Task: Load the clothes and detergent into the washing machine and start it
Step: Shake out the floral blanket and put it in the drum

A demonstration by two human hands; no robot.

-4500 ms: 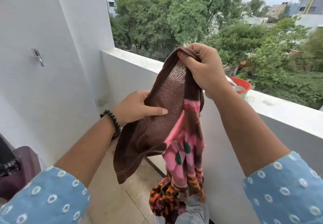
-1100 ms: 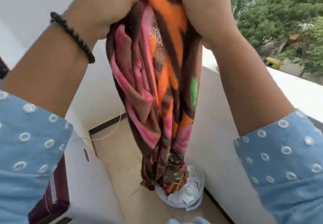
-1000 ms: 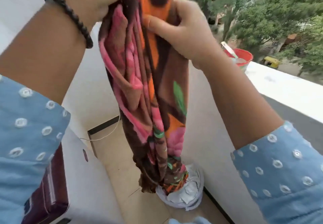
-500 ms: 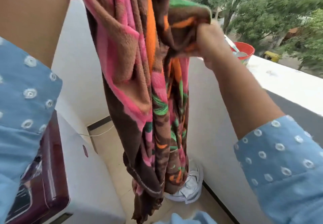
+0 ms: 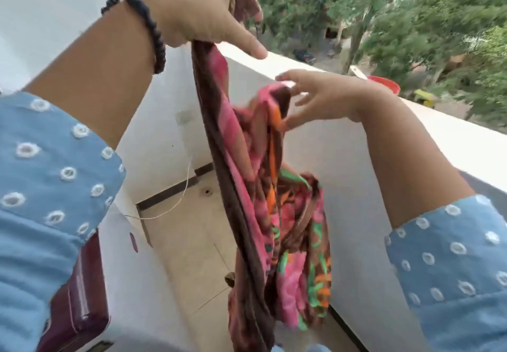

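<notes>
Your left hand (image 5: 203, 14) grips the floral blanket's (image 5: 263, 214) top edge up high, while your right hand (image 5: 323, 99) touches a fold, fingers (image 5: 290, 122) loosely spread.

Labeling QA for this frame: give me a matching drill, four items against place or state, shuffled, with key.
Items:
1. left hand
2. right hand
3. red tub
4. washing machine

States:
A. on the parapet ledge
B. lower left, maroon lid
C. holds the blanket up by its top edge
D. fingers spread, touching a fold

Pairs: 1-C, 2-D, 3-A, 4-B
</notes>
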